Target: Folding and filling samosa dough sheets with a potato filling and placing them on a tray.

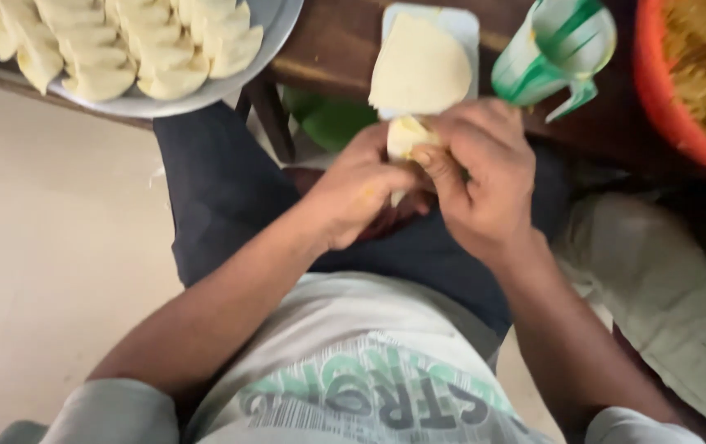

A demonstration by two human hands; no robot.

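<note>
— What are the hands doing?
— The left hand (359, 193) and right hand (476, 177) meet over the lap, both pinching one small piece of dough (406, 136).
— And farther out?
— Just beyond, a flat dough sheet (419, 70) lies on a pale board (461, 23) on the counter (332, 45). A green-striped jug (554, 49) stands right; a plate (275, 20) of folded dumplings (131, 45) sits far left.

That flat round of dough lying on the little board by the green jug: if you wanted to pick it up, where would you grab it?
Probably the near edge of the dough round, coming from the person's side. That edge overhangs the small pale board towards the hands, so fingers could slip under it. The green and white jug crowds its right side.
</note>
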